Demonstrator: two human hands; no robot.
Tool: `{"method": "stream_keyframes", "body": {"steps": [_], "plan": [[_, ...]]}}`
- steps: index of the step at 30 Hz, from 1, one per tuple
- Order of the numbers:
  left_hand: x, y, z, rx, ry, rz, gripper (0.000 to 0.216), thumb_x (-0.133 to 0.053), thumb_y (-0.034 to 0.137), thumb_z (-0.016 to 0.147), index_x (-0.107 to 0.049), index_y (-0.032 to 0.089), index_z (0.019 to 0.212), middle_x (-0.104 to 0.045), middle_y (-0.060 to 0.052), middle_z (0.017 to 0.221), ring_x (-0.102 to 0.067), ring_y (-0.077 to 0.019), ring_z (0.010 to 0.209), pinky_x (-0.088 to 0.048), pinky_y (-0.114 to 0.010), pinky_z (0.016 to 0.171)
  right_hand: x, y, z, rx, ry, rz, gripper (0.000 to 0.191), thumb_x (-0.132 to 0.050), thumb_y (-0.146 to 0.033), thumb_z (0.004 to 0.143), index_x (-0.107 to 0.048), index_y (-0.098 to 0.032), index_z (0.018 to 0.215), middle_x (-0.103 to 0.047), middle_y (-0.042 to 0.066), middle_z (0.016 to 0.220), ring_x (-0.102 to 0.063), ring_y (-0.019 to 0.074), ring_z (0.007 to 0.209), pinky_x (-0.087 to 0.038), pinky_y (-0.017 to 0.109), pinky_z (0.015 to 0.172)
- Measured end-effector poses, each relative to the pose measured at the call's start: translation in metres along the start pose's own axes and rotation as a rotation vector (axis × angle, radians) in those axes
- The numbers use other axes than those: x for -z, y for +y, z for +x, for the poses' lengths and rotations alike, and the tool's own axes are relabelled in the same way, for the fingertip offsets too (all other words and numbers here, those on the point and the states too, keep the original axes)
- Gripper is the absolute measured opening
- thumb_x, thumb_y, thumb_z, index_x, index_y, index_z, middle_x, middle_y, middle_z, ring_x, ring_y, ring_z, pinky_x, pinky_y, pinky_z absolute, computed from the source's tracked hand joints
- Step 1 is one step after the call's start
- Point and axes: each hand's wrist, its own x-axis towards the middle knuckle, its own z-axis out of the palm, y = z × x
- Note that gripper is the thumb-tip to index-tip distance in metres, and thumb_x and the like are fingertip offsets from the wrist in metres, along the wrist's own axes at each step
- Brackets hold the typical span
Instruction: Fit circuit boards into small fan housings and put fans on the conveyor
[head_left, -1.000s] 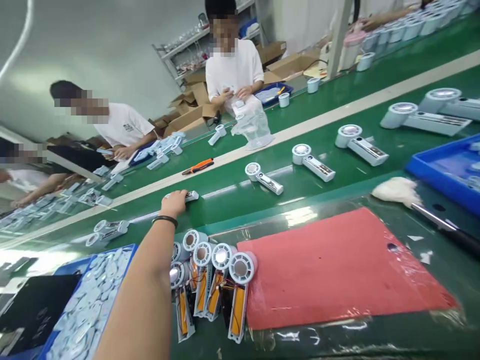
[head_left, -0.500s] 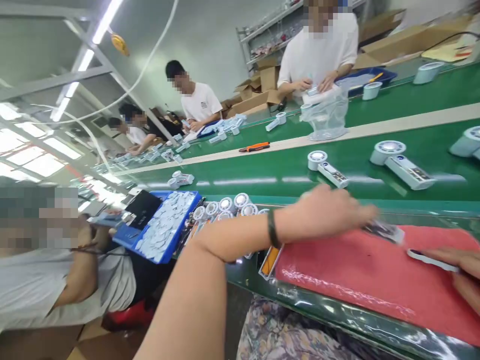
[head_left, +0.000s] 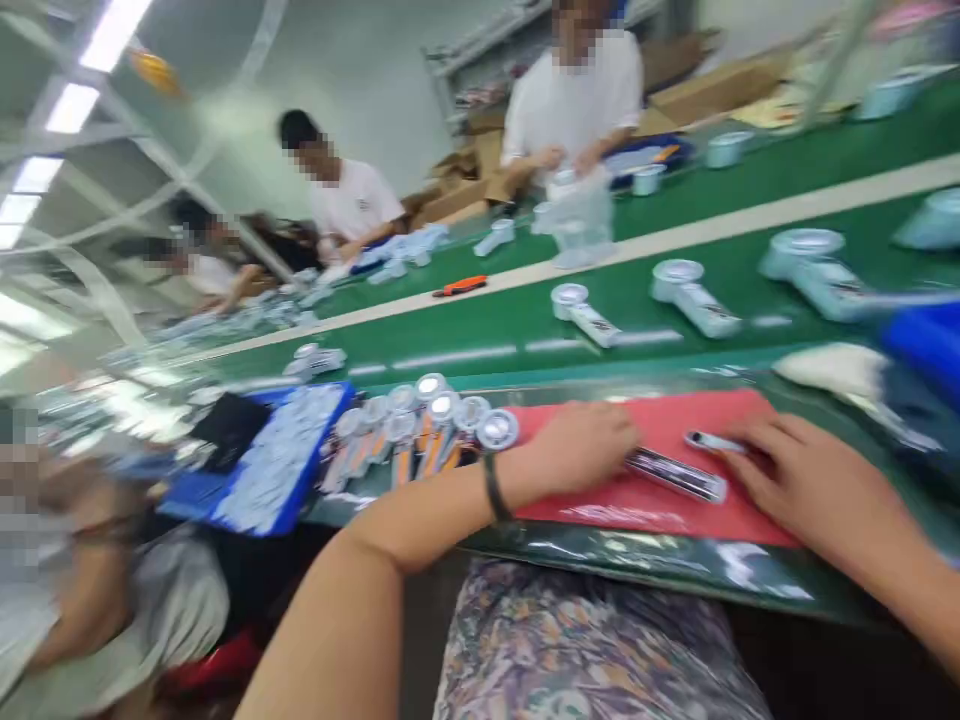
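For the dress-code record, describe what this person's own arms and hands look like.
The left hand and right hand are both ungloved. A narrow, dark band circles the left wrist; none shows on the right. No sleeve covers either forearm where visible. Blur hides finer details.

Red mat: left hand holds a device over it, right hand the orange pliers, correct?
Not quite: the head view shows a small pale piece in the right hand; the orange pliers lie beyond both hands, untouched. The left hand does hold a device over the red mat.
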Motion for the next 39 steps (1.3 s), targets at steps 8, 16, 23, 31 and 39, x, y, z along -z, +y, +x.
{"method": "stream_keyframes", "body": {"steps": [8, 16, 23, 31, 39], "plan": [[-0.018, -0.011, 0.002, 0.033, 0.222, -0.284, 0.028, -0.075, 0.027, 0.089, -0.065, 0.020, 0.114, -0.067, -0.008, 0.112, -0.060, -0.0265, 0.102, -0.053, -0.043, 0.088, 0.027, -0.061, 0.002, 0.025, -0.122, 0.164, 0.020, -0.053, -0.023, 0.097, -0.070, -0.022, 0.108, -0.072, 0.006, 0.098, -0.066, 0.0199, 0.085, -0.048, 0.031, 0.073], [-0.017, -0.008, -0.003, -0.027, 0.378, -0.531, 0.008, -0.060, 0.020, 0.097, -0.065, 0.021, 0.103, -0.071, -0.006, 0.105, -0.064, -0.0226, 0.099, -0.055, -0.041, 0.089, 0.021, -0.076, -0.004, 0.178, -0.157, 0.032, 0.017, -0.054, -0.024, 0.097, -0.071, -0.019, 0.098, -0.066, 0.007, 0.087, -0.059, 0.0203, 0.079, -0.041, 0.031, 0.067], [-0.017, -0.003, 0.001, 0.065, 0.396, -0.581, 0.012, -0.071, 0.021, 0.091, -0.071, 0.023, 0.103, -0.073, -0.004, 0.101, -0.066, -0.0214, 0.095, -0.056, -0.041, 0.087, 0.022, -0.071, -0.008, 0.122, -0.109, 0.194, 0.016, -0.055, -0.021, 0.098, -0.071, -0.020, 0.100, -0.064, 0.003, 0.082, -0.057, 0.0172, 0.071, -0.042, 0.030, 0.065], [-0.019, 0.000, -0.001, 0.048, 0.433, -0.634, 0.006, -0.062, 0.017, 0.096, -0.067, 0.020, 0.096, -0.073, -0.004, 0.098, -0.066, -0.0206, 0.094, -0.054, -0.039, 0.087, 0.015, -0.073, -0.011, 0.103, -0.092, 0.179, 0.015, -0.055, -0.024, 0.099, -0.070, -0.021, 0.098, -0.067, 0.005, 0.088, -0.061, 0.0202, 0.081, -0.046, 0.033, 0.071], [-0.017, 0.006, -0.011, 0.035, 0.371, -0.522, 0.006, -0.065, 0.020, 0.094, -0.070, 0.023, 0.095, -0.071, -0.005, 0.100, -0.065, -0.0216, 0.094, -0.055, -0.039, 0.084, 0.001, -0.055, -0.018, -0.027, -0.194, 0.512, 0.025, -0.058, -0.029, 0.097, -0.065, -0.024, 0.121, -0.068, 0.009, 0.127, -0.064, 0.0260, 0.118, -0.052, 0.046, 0.099]]}}
